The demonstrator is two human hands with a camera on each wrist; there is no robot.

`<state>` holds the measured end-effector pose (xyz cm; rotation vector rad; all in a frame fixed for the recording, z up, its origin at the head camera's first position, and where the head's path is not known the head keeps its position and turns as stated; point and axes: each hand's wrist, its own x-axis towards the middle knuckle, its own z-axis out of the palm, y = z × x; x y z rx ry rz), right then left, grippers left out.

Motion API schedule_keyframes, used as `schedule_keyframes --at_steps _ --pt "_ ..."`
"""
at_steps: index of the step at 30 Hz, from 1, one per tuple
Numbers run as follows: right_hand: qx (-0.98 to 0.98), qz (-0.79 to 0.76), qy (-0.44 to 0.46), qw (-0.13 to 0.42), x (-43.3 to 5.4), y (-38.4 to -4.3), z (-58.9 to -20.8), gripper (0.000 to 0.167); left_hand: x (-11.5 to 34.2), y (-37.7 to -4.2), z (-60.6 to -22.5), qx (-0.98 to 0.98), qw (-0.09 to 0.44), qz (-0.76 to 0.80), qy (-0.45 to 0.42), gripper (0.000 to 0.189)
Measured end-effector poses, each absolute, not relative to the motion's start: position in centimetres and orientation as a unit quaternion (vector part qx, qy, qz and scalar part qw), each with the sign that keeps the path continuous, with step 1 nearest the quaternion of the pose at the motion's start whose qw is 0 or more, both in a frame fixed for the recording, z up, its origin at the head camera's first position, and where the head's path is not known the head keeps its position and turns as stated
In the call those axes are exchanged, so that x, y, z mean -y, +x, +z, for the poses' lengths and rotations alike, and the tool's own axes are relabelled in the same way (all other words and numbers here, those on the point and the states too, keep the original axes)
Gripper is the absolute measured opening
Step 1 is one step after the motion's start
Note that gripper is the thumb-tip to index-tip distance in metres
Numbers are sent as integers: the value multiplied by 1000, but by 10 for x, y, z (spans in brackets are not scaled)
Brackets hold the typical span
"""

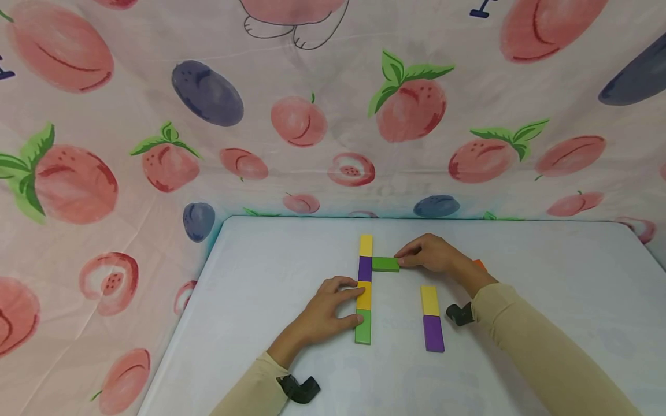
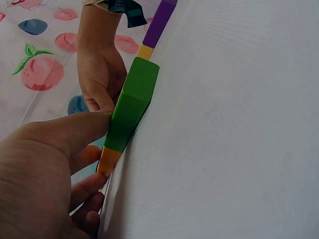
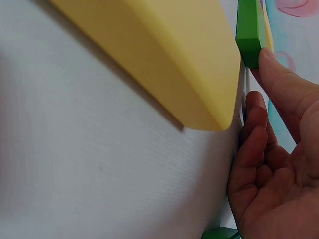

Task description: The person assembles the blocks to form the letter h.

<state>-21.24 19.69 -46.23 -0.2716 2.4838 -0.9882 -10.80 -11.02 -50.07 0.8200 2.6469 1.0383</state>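
A column of flat blocks stands on the white table: a yellow block (image 1: 366, 245) at the far end, then a purple block (image 1: 365, 268), a second yellow block (image 1: 364, 296) and a green block (image 1: 363, 330) nearest. My left hand (image 1: 328, 312) lies along its left side, fingertips on the second yellow block and thumb touching the near green block (image 2: 132, 104). Another green block (image 1: 385, 264) extends rightward from the purple one. My right hand (image 1: 429, 254) pinches its right end; the thumb shows against that end (image 3: 250, 52) in the right wrist view.
Right of the column, a yellow block (image 1: 429, 300) and a purple block (image 1: 434, 333) lie end to end. An orange piece (image 1: 479, 264) is partly hidden behind my right wrist. A fruit-patterned cloth (image 1: 312, 69) hangs beyond the table's (image 1: 260, 254) far edge.
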Motion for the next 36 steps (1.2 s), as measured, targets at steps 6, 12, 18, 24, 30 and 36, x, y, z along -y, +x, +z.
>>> schedule_keyframes --at_steps 6,12,18,24,30,36 --pt "-898 -362 -99 231 -197 -213 -461 26 110 -108 -501 -891 90 350 274 55" --pt "-891 -372 -96 243 -200 -212 -460 32 110 -108 -500 -891 89 352 274 54" --pt "-888 -383 -98 235 -204 -210 -458 33 110 -108 -499 -890 92 353 274 54" --pt "-880 -416 -80 214 -210 -210 -448 35 109 -108 -500 -890 91 351 275 54" --pt "-894 -406 -70 175 -227 -207 -429 51 110 -108 -501 -892 91 347 275 55" --pt "-926 -345 -89 123 -248 -199 -416 56 110 -108 -501 -892 88 347 276 55"
